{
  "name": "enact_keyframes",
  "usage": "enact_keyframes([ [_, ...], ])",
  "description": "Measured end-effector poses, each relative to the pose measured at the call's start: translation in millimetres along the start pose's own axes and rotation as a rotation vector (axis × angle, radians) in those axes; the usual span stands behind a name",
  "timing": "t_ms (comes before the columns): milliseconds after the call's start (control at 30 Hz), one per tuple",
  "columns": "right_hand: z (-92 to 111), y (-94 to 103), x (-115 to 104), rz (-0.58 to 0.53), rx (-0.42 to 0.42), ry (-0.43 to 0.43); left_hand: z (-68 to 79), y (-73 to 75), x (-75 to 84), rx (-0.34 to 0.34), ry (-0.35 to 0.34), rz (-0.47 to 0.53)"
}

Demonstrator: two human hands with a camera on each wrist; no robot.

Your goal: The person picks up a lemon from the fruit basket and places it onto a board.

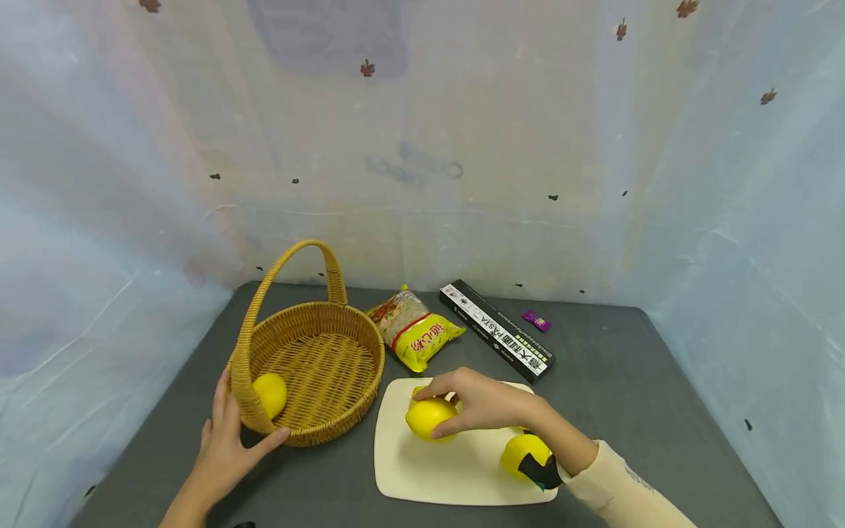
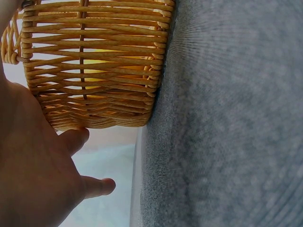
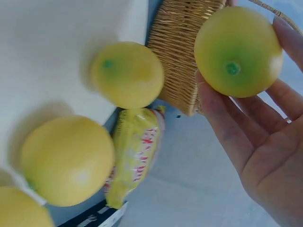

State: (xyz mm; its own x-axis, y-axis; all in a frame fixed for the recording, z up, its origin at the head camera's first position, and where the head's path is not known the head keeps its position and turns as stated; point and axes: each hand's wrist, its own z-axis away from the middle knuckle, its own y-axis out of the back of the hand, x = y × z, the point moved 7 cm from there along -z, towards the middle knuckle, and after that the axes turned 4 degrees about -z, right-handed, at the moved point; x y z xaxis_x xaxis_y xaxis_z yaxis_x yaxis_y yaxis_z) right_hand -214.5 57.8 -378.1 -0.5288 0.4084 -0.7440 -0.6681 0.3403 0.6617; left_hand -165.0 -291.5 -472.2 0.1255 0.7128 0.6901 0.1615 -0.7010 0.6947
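Note:
In the head view my right hand point(image 1: 478, 402) holds a lemon point(image 1: 429, 418) over the cream cutting board point(image 1: 455, 484), thumb on the near side and fingers on the far side. The right wrist view shows this lemon point(image 3: 239, 42) between thumb and fingertips, with other lemons point(image 3: 128, 75) lying on the board. My left hand point(image 1: 224, 447) rests against the wicker basket point(image 1: 376, 367), its thumb along the front and its fingers spread beside the handle's base. Inside the basket, at the left, lies a lemon point(image 1: 271, 394). From the left wrist, two fingers stand clear of the woven wall point(image 2: 94, 90).
Behind the board lie a yellow bag of pasta point(image 1: 419, 334), a long black pasta box point(image 1: 495, 330) and a small purple packet point(image 1: 536, 321). Another lemon point(image 1: 518, 455) sits by my right wrist, under a black strap. The basket's tall handle point(image 1: 247, 337) arches upward.

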Motion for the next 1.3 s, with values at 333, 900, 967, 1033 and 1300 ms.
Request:
enact_keyframes([
  [333, 30, -9.9, 18, -0.033, 0.022, -0.016, 1.1, -0.3, 1.1, -0.007, -0.003, 0.011],
  [900, 40, -28.6, 47, -0.041, 0.027, -0.115, -0.5, -1.5, -0.5, -0.004, -0.003, 0.005],
  [967, 40, -29.8, 49, -0.039, 0.025, -0.123, -0.6, -1.4, -0.3, -0.003, -0.004, 0.005],
  [1033, 41, -30.9, 50, -0.027, 0.024, -0.126, -0.4, -1.7, 0.2, -0.004, -0.005, 0.003],
  [1300, 43, -36.4, 53, 0.037, 0.023, -0.132, -0.3, -2.4, 1.7, -0.005, -0.012, -0.001],
])
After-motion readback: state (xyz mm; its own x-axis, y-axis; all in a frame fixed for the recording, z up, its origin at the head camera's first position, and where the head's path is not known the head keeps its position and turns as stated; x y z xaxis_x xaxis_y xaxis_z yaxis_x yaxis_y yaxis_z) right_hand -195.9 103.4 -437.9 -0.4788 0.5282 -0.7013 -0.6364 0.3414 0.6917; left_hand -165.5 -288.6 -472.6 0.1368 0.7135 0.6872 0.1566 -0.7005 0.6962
